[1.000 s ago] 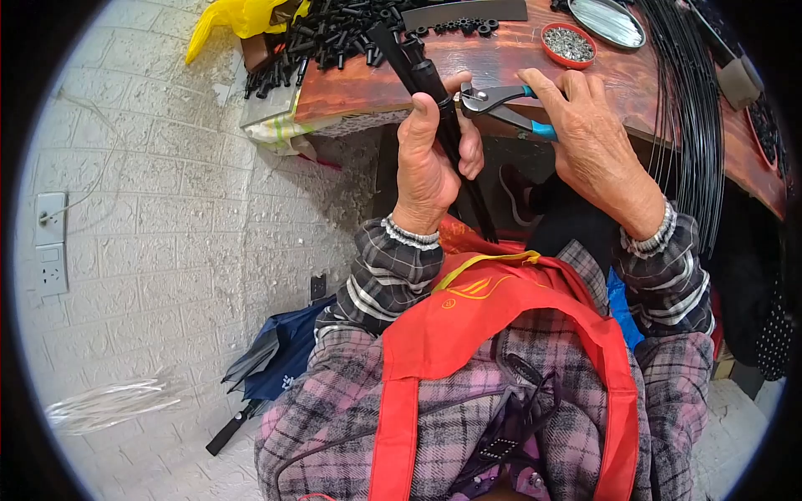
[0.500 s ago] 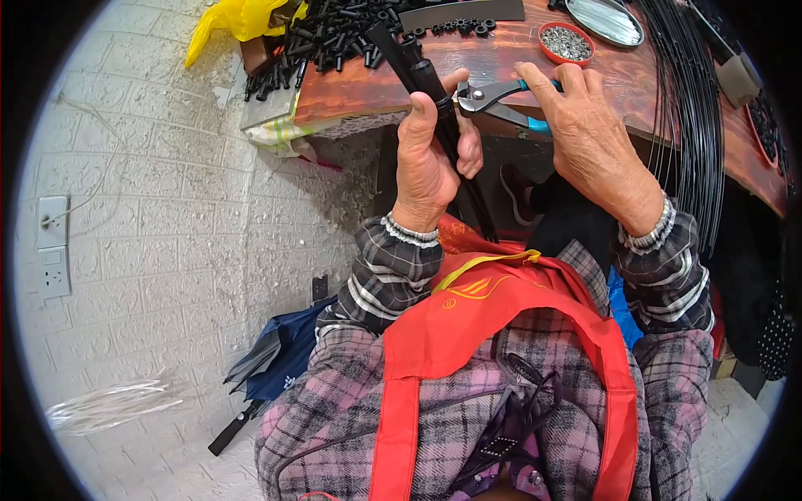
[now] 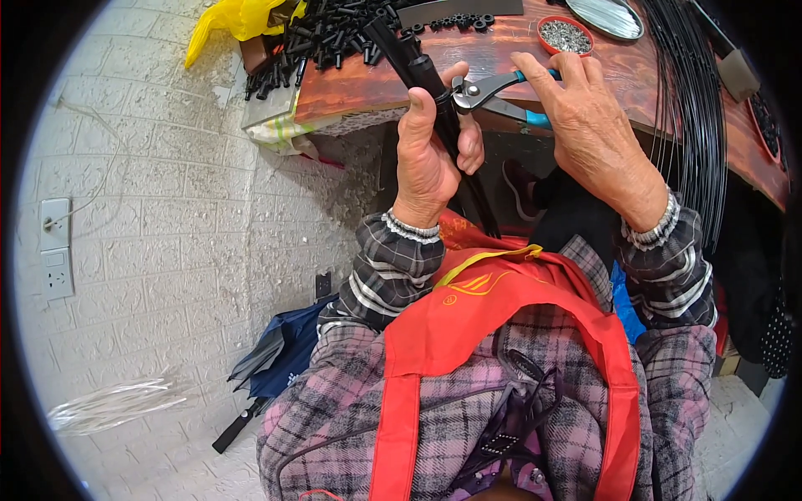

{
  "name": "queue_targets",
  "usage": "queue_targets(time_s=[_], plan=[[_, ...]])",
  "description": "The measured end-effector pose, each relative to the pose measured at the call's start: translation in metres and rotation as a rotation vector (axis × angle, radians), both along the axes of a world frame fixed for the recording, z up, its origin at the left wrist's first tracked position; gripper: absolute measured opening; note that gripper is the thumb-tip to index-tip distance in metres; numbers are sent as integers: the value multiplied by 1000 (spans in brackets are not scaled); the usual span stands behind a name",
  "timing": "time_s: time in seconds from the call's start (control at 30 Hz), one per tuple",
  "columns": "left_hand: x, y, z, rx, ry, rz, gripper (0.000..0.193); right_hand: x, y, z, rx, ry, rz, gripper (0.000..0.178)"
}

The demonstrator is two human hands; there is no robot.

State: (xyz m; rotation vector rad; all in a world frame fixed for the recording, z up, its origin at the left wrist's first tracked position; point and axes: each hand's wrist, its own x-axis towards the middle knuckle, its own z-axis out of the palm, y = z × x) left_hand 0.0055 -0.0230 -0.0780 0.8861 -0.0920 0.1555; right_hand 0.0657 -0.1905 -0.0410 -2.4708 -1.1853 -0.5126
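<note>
Upright in my left hand point(image 3: 426, 167) is a black umbrella frame point(image 3: 428, 77), a bundle of dark ribs around a shaft with a collar near the top. Its lower end runs down toward my red apron point(image 3: 468, 309). My right hand point(image 3: 597, 129) grips a pair of pliers point(image 3: 493, 90) with blue-green handles, fingers over the upper handle. The handles are spread apart. The pliers' jaws meet the side of the frame just below the collar, beside my left fingers. Exactly what lies between the jaws is too small to make out.
Black plastic parts point(image 3: 334, 37) are heaped on the wooden table point(image 3: 518, 50) beside a yellow bag point(image 3: 234, 29). A red dish of small metal pieces point(image 3: 565, 37) stands near long black rods point(image 3: 693, 125) hanging over the edge. A folded blue umbrella point(image 3: 280, 346) leans at the left wall.
The pliers' jaws have shifted slightly against the frame, and my right hand has moved up a little. My left hand keeps its hold on the frame.
</note>
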Motion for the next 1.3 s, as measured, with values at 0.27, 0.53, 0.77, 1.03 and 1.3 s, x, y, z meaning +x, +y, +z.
queue_targets(time_s=[0.27,0.53,0.77,1.03,1.3], plan=[[0,-4,3,63,53,105,57,-19,7,3,-48,-87,-179,55],[1,-5,0,62,83,151,56,-30,8,-9,-1,1,-300,33],[-2,-6,1,27,52,101,59,1,-13,5,-41,-166,-104,28],[-5,-10,2,144,-69,3,63,46,-30,34,-163,568,377,32],[-7,-16,8,142,4,-89,48,27,-32,18,-193,1679,477,51]])
